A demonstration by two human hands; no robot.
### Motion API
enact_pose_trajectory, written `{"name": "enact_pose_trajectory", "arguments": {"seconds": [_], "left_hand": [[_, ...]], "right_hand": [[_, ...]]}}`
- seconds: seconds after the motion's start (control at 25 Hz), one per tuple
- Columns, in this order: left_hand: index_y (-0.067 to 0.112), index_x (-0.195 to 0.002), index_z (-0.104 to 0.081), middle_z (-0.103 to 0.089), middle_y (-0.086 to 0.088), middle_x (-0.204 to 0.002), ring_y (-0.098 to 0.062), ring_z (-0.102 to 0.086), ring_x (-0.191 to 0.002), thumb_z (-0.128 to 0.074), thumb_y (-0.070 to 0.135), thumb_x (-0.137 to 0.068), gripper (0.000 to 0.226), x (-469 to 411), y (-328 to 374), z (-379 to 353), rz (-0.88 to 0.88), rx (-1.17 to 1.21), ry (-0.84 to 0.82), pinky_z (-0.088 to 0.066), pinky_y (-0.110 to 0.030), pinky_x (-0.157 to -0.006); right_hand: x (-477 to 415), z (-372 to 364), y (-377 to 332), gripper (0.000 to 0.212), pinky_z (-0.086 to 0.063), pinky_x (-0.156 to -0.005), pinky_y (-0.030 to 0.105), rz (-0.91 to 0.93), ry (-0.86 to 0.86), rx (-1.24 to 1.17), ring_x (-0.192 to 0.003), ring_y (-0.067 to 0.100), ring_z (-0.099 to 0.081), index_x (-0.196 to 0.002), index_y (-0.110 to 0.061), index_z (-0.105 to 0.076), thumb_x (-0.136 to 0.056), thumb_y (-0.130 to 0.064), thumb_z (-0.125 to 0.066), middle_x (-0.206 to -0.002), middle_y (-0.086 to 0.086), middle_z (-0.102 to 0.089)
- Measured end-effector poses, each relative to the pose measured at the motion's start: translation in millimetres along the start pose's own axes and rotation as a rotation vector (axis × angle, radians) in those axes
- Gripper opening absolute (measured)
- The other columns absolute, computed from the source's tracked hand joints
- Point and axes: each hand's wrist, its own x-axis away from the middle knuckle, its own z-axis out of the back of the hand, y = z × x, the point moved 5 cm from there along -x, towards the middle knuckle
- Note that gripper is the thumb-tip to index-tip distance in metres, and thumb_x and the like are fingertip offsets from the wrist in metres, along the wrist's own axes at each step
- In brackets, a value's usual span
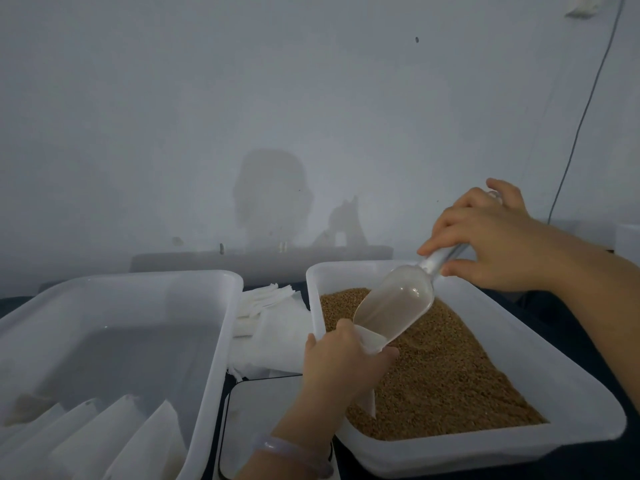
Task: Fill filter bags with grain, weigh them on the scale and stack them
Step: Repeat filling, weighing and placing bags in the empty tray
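I see the right hand (485,237) gripping the clear scoop (393,306) by its handle, tilted down over grain (450,372) filling the right tub (485,452), the left hand (343,365) pinching a filter bag (372,341) at the scoop's mouth, white bags (104,434) at the left tub's (221,341) near end, and the scale (259,410) between the tubs.

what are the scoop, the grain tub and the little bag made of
The clear scoop looks like hard glossy plastic: transparent, with a bright highlight. The white rectangular tub is probably translucent plastic, smooth moulded rim. The small white filter bag seems thin matte paper or fabric; unclear which.
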Motion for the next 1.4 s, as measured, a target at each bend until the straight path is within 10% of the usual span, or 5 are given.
{"name": "enact_pose_trajectory", "arguments": {"seconds": [0.24,0.6,0.84,1.12,1.4], "left_hand": [[0.019,-0.091,-0.041,-0.053,0.005,-0.082,-0.022,-0.057,-0.089,-0.04,0.05,-0.094,0.031,2,3,3,-0.045,0.015,0.015,-0.031,-0.042,-0.105],[0.024,-0.08,-0.042,-0.044,0.015,-0.066,-0.019,-0.059,-0.089,-0.048,0.045,-0.094,0.026,3,2,9,-0.131,0.175,0.067,-0.023,-0.044,-0.111],[0.019,-0.07,-0.055,-0.047,0.008,-0.058,0.0,-0.043,-0.047,-0.065,0.041,-0.085,0.029,6,15,61,-0.264,0.412,0.16,-0.032,-0.01,-0.044],[0.022,-0.061,-0.048,-0.043,0.011,-0.053,0.0,-0.042,-0.044,-0.071,0.046,-0.076,0.036,15,-13,117,-0.15,0.25,0.289,-0.032,-0.01,-0.041],[0.021,-0.063,-0.042,-0.042,0.009,-0.061,-0.005,-0.036,-0.053,-0.068,0.045,-0.078,0.039,24,-56,119,-0.134,0.054,0.21,-0.034,-0.014,-0.047]], "right_hand": [[28,-57,39,0.022,-0.006,-0.113,0.047,-0.407,-0.158,-0.052,-0.122,0.015,-0.037,-0.104,-0.054,-0.055,-0.084,-0.047,-0.062,-0.11,-0.019,-0.058],[64,-175,0,0.028,-0.021,-0.106,0.042,-0.407,-0.506,-0.275,-0.114,0.007,-0.049,-0.11,-0.046,-0.056,-0.084,-0.056,-0.056,-0.114,-0.019,-0.057],[48,-135,-22,0.029,-0.042,-0.078,0.013,-0.36,-0.126,-0.725,-0.09,-0.01,-0.055,-0.107,-0.04,-0.06,-0.079,-0.051,-0.06,-0.111,-0.016,-0.064],[19,-83,-135,0.067,-0.047,-0.062,0.017,-0.139,-0.158,-0.97,-0.082,-0.009,-0.059,-0.109,-0.052,-0.048,-0.049,-0.077,-0.066,-0.094,-0.031,-0.059],[-6,-107,-176,0.025,-0.048,-0.063,0.026,-0.05,-0.219,-0.848,-0.075,0.01,-0.06,-0.083,-0.023,-0.059,-0.072,-0.041,-0.073,-0.08,-0.006,-0.063]]}}
